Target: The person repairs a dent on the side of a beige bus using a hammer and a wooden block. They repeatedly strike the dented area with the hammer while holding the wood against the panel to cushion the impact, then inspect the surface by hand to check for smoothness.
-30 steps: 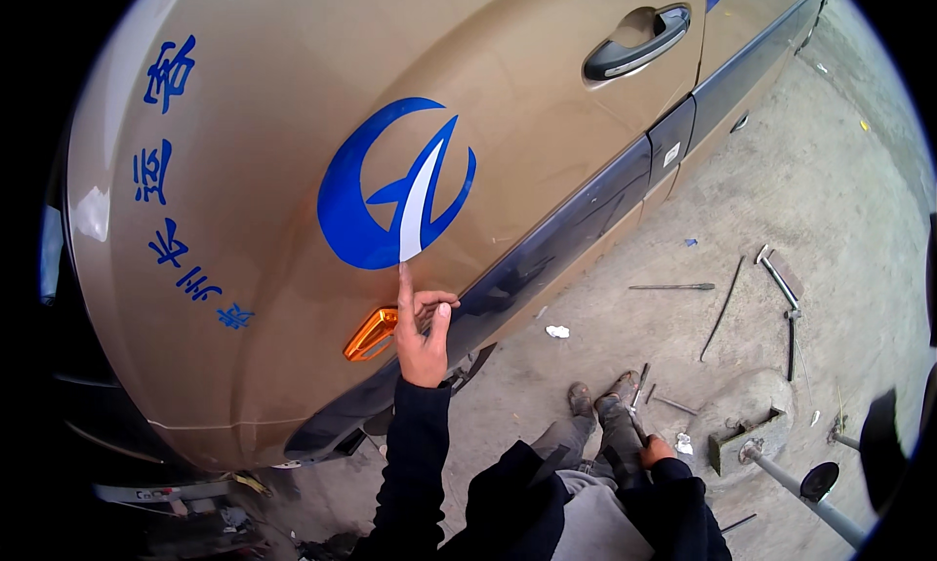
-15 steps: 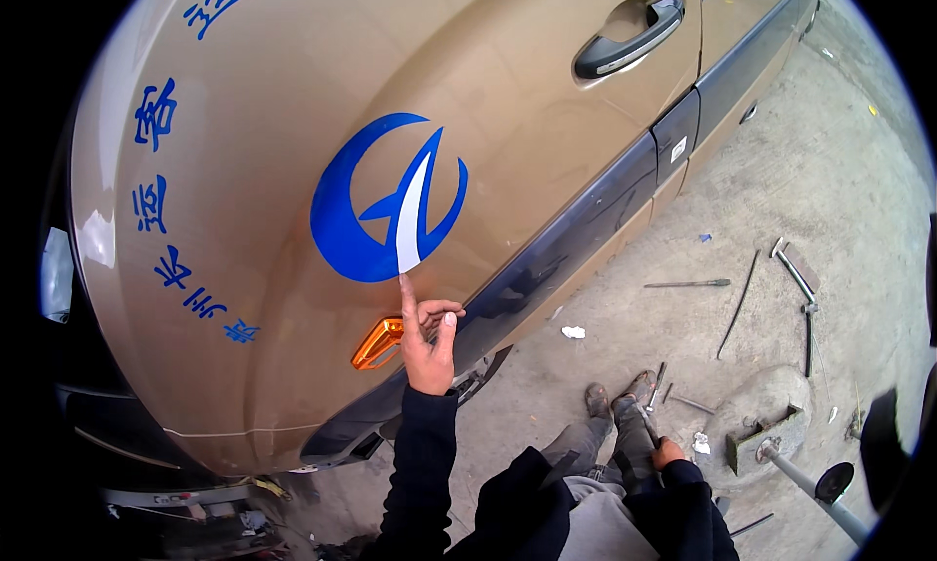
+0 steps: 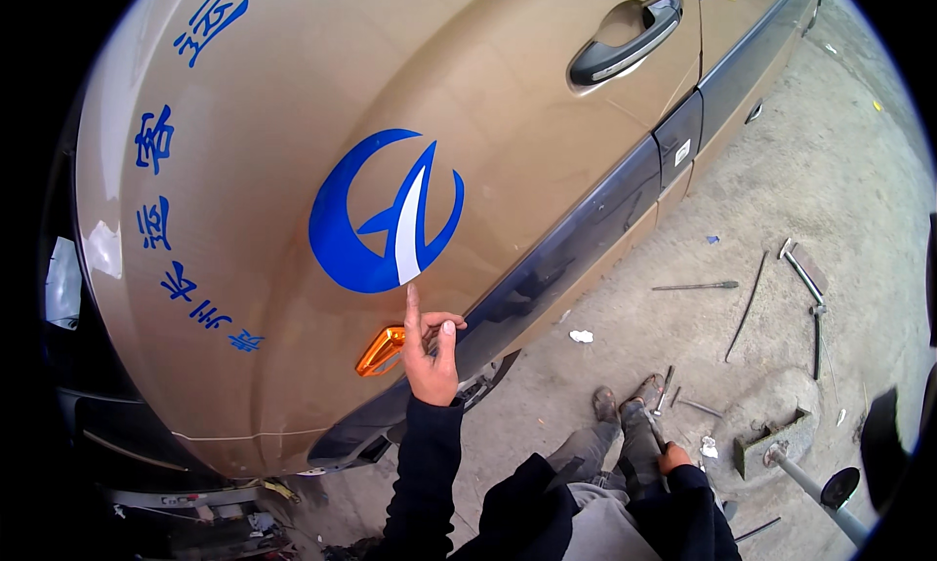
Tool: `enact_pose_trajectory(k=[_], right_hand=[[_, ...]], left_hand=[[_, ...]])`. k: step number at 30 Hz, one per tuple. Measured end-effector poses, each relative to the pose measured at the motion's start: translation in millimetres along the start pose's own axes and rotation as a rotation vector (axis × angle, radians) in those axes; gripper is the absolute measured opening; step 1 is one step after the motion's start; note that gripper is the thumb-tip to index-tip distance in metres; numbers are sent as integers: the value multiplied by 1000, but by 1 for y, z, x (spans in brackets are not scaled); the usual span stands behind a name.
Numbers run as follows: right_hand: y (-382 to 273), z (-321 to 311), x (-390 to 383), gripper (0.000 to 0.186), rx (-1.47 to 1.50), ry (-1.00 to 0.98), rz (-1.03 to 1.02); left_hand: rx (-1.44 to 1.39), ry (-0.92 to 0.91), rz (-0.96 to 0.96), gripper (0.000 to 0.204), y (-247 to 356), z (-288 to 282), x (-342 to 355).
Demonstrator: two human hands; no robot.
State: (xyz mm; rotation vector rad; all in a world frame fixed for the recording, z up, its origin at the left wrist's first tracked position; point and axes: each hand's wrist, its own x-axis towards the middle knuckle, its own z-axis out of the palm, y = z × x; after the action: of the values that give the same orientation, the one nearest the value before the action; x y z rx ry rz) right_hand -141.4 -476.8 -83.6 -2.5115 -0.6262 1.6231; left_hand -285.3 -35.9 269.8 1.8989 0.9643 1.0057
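My left hand [image 3: 431,354] is raised against the tan vehicle panel [image 3: 508,171]. Its index finger stretches out, the tip at the lower end of a blue and white emblem [image 3: 337,239]; the other fingers are loosely bent and hold nothing. Just left of this hand sits an orange side lamp [image 3: 379,352]. Down by my legs, my right hand [image 3: 673,458] is closed around the dark handle of what looks like a hammer [image 3: 666,389], its head near my shoes. The sleeve and fingers partly hide the grip.
A black door handle [image 3: 625,54] is at the upper right of the panel. Rods and tools lie on the concrete floor, including a bent metal bar [image 3: 802,273]. A metal stand base [image 3: 771,444] with a pole is at the right. White scraps [image 3: 581,337] lie nearby.
The view has shifted slightly, so the emblem and lettering appear lower. My left index finger stays at the emblem's lower end; my right hand keeps its grip.
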Motion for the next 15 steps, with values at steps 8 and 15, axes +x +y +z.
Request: enact_pose_trajectory(k=[8,15], right_hand=[[0,-4,6,39,-41,5,-22],[-4,-12,4,38,-2,25,-11]], left_hand=[[200,-72,223,53,79,42,81],[340,10,228,50,90,52,99]])
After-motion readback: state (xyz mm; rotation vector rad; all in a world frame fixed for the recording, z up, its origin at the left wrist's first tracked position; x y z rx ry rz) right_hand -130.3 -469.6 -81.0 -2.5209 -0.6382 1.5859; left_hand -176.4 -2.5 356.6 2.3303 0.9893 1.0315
